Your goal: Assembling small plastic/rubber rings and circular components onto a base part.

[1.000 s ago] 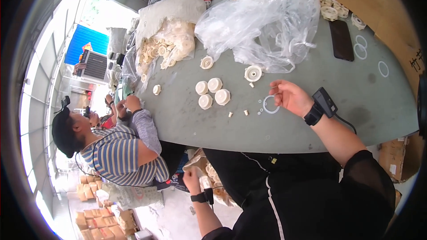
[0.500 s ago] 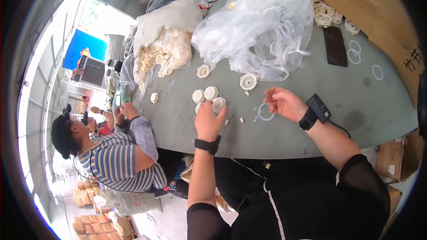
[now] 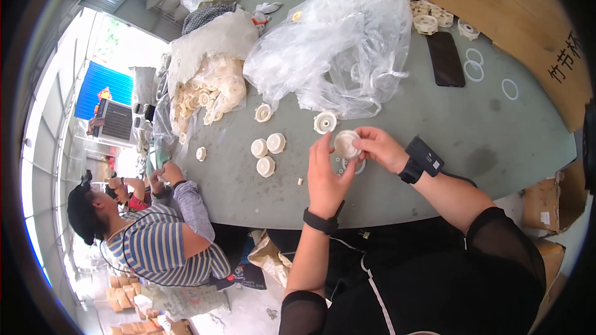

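A whitish round plastic cap [image 3: 346,144] is held up between my two hands above the table. My left hand [image 3: 327,177] cups it from the left and below, with thumb and fingers around its edge. On its right side, my right hand [image 3: 380,149] pinches the rim. A translucent ring [image 3: 361,167] lies partly hidden behind my hands, with tiny washers [image 3: 338,159] beside it. Left of them sit three similar caps, including a lower one [image 3: 266,166]. Just beyond my fingers, another cap [image 3: 325,123] shows its hollow side. A small cream plug [image 3: 300,181] lies near my left hand.
Crumpled clear plastic bags [image 3: 335,43] cover the table's far middle. Cream parts spill from a sack [image 3: 214,43] at far left. A dark phone [image 3: 446,59] and loose rings [image 3: 474,71] lie at right, by a cardboard box [image 3: 503,6]. A person in stripes [image 3: 161,226] works at left.
My left hand has moved right, away from the group of caps. My right hand has closed from a loose pose above the ring onto the cap. The view has shifted slightly.
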Available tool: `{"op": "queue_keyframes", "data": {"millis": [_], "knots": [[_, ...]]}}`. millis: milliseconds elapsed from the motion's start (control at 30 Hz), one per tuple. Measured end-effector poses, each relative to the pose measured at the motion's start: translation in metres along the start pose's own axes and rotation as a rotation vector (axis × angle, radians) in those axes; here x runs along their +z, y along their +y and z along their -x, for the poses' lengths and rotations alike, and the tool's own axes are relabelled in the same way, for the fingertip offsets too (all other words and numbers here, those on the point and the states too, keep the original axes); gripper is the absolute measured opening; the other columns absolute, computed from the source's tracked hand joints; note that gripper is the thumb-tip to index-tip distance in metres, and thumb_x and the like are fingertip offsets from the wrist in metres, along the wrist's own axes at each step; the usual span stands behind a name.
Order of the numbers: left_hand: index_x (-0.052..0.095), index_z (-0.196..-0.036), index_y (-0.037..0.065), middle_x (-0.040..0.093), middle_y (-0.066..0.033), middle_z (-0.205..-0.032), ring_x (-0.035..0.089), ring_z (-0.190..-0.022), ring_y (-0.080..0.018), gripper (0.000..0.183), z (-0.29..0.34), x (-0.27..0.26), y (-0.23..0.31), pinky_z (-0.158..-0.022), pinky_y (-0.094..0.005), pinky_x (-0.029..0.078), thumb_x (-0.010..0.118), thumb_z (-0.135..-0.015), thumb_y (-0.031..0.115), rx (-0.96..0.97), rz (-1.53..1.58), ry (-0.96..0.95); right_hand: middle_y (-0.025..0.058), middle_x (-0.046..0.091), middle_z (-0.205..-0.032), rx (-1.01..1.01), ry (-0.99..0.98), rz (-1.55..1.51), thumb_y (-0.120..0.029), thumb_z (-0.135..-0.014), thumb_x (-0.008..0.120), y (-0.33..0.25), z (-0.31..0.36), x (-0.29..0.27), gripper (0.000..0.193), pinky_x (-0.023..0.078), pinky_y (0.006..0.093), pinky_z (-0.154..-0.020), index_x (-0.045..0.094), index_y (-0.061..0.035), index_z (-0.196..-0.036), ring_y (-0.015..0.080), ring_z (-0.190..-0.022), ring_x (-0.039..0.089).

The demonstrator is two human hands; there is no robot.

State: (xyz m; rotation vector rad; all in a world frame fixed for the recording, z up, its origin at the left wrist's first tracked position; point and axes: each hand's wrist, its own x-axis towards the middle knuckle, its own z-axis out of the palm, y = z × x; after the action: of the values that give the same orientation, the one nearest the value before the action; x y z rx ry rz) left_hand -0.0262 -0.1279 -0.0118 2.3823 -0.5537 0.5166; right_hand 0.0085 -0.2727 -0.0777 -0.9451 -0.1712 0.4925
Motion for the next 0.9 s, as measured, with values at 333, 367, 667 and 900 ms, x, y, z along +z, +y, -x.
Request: {"op": "queue_keyframes", "data": {"millis": [333,367,667,900], "knots": [[0.058,-0.076,0.005,0.055,-0.0063,-0.073,0.055,-0.067,-0.0244,0.012,0.029,0.019,0.000,-0.059,-0.0339,0.045,0.063,-0.068,0.012,-0.290,-0.188,-0.337,-0.0012,0.056,-0.079,-0.033,0.140,-0.133,-0.018,-0.084,0.054,-0.012,-0.002,-0.008,0.018,0.045,0.0217,-0.058,0.053,-0.0065,-0.098,0.0054,-0.061,0.051],[0.058,-0.076,0.005,0.055,-0.0063,-0.073,0.055,-0.067,-0.0244,0.012,0.029,0.019,0.000,-0.059,-0.0339,0.045,0.063,-0.068,0.012,-0.286,-0.189,-0.334,-0.0011,0.055,-0.079,-0.025,0.124,-0.121,-0.018,-0.084,0.055,-0.010,0.000,-0.007,0.020,0.045,0.0225,-0.059,0.053,-0.0063,-0.100,0.0056,-0.062,0.051],[0.057,-0.078,0.001,0.050,-0.0041,-0.073,0.047,-0.060,-0.0101,0.006,0.024,0.008,0.014,-0.052,-0.0215,0.037,0.059,-0.073,-0.001,-0.328,0.260,0.184,-0.0013,0.056,-0.080,0.017,0.115,-0.063,-0.020,-0.082,0.057,-0.009,0.004,-0.005,0.022,0.044,0.0221,-0.060,0.053,-0.0067,-0.099,0.0053,-0.062,0.052],[0.056,-0.079,0.002,0.050,-0.0038,-0.074,0.048,-0.063,-0.0115,0.008,0.021,0.005,0.021,-0.054,-0.0224,0.035,0.059,-0.073,-0.001,-0.240,0.139,0.244,-0.0009,0.056,-0.079,0.064,-0.042,0.065,-0.017,-0.082,0.057,-0.010,0.008,0.006,0.019,0.044,0.0225,-0.063,0.053,-0.0060,-0.097,0.0067,-0.064,0.053]]}}
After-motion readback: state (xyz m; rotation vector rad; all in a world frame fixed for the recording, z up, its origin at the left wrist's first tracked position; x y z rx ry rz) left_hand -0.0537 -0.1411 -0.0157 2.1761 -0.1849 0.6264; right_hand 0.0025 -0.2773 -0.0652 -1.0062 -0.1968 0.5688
